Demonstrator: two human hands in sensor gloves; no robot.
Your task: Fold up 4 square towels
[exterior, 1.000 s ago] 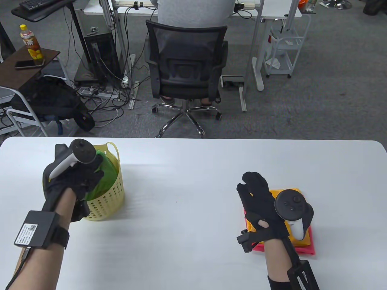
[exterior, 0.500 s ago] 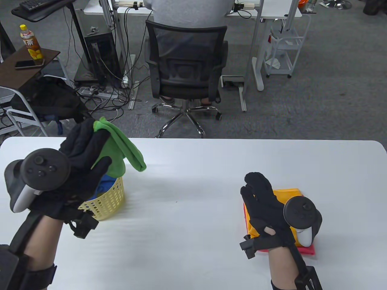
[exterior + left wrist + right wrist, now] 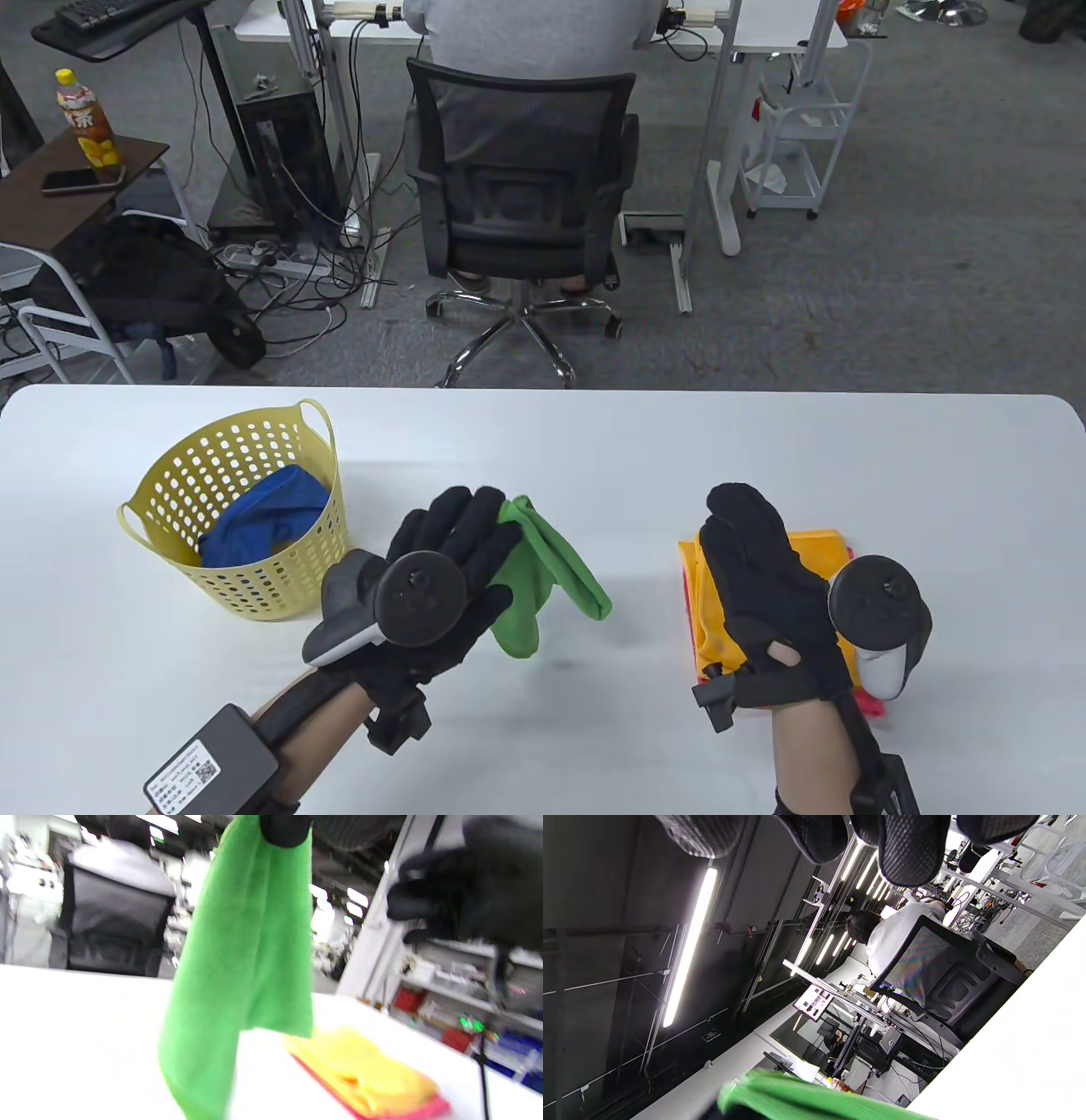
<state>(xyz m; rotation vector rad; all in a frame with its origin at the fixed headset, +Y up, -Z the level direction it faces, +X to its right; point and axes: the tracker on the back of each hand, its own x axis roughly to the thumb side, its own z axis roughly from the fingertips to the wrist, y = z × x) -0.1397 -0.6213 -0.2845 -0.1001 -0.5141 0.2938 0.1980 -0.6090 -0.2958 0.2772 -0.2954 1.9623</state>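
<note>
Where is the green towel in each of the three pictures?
Table view: the green towel hangs from the left hand, near the middle of the table.
Left wrist view: it fills the centre, hanging from the top edge.
Right wrist view: a blurred green strip at the bottom edge.
Shared landmark: the black mesh office chair.

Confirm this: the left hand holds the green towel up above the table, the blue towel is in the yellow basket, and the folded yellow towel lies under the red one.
Wrong on the stack only: the yellow towel lies on top of the red towel, as the left wrist view shows. The left hand does hold the green towel above the table, and the blue towel is in the yellow basket.
</note>
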